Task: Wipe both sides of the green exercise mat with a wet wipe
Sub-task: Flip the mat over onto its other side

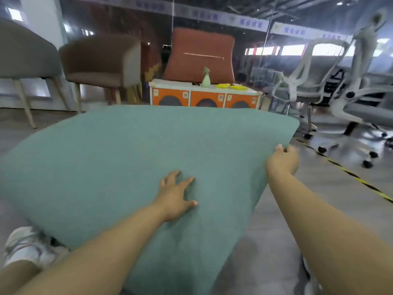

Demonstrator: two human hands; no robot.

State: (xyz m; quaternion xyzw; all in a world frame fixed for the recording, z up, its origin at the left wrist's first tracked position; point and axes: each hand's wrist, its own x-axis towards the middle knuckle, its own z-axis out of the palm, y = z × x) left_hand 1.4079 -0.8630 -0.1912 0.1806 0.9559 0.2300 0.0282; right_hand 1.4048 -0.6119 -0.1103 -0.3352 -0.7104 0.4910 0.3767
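Green and lightly textured, the exercise mat (pixel 119 158) sits tilted off the floor before me. My right hand (pixel 284 159) grips its right edge; my left hand (pixel 176 194) presses flat, fingers spread, on its face. No wipe in view. I judge I'm turning it over; next, lay it flat. Beyond it stands a low orange-fronted cabinet (pixel 205 96).

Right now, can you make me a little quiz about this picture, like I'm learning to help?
1. True or false: the left hand lies flat with spread fingers on the green mat.
2. Which hand grips the mat's edge? A) left B) right C) neither
3. Fill in: the pale green spray bottle stands on the low ______ with orange fronts.

Key: 1 true. 2 B, the right hand. 3 cabinet.
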